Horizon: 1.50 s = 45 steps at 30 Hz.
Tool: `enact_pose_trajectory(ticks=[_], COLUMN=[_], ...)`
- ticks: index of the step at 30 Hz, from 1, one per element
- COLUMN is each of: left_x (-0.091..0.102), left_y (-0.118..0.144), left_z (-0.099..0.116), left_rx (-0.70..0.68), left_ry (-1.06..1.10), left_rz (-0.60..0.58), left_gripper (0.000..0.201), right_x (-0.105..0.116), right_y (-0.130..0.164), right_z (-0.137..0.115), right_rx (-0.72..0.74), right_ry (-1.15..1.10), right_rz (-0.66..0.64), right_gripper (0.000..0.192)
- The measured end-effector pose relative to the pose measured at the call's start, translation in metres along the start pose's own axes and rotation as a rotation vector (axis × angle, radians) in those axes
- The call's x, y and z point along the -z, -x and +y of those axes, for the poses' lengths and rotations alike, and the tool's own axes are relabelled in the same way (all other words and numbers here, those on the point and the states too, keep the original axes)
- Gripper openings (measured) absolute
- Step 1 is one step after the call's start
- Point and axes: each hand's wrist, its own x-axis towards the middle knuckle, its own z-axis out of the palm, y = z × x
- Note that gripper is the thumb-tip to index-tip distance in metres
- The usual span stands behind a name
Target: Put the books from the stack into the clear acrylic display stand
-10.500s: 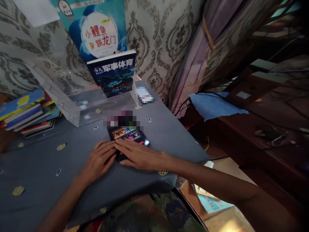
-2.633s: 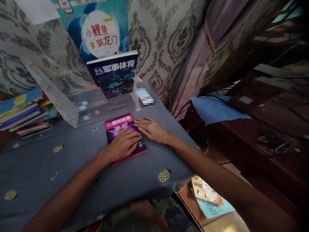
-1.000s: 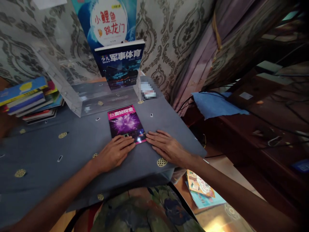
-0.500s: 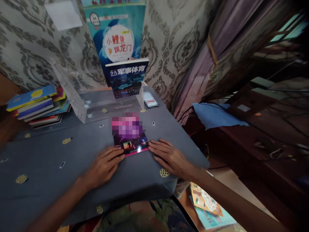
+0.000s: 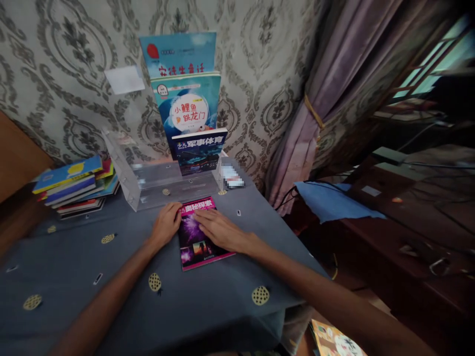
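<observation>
Pink-covered book (image 5: 202, 237) lies flat, cover up, on the worktop (image 5: 111, 296), which is draped in a grey-blue cloth with small yellow motifs; the book's top edge sits just in front of the clear acrylic display stand (image 5: 148, 183). Right hand (image 5: 218, 230) rests palm-down on the cover, fingers spread flat and pointing toward the upper left corner; it grips nothing, only presses. Left hand (image 5: 166, 225) is loosely curled at the book's left edge near the top corner, fingertips touching or just under that edge; cannot tell whether the edge is actually pinched. Judgement: the flat right palm keeps the book from sliding on the cloth while the left works at the spine side. The stand is a stepped, tiered holder backed against the patterned wall; it carries three books upright, each tier higher than the one in front: a dark blue book (image 5: 200, 148) lowest, a teal book with a white circle (image 5: 187, 106) behind it, and a light blue book (image 5: 178, 54) at the top. The stand's front tray appears unoccupied. A stack of books (image 5: 74, 185) lies flat to the left of the stand, apart from both hands.
</observation>
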Motion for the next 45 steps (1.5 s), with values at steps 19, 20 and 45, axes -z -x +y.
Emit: enact_pose_trajectory(ticks=[19,20,45], left_x=[-0.008,-0.008,-0.008], left_y=[0.0,0.0,-0.016], left_z=[0.001,0.002,0.004], left_rx=[0.007,0.01,-0.138], left_ry=[-0.157,-0.162,-0.163], left_rz=[0.013,0.009,-0.159], left_gripper=[0.026,0.026,0.041], right_x=[-0.041,-0.04,-0.02], right_y=[-0.052,-0.05,-0.017], right_z=[0.018,0.02,0.036], right_rx=[-0.09,-0.106,-0.312], right_ry=[0.059,0.052,0.006], right_rz=[0.003,0.009,0.054], right_gripper=[0.048,0.048,0.045])
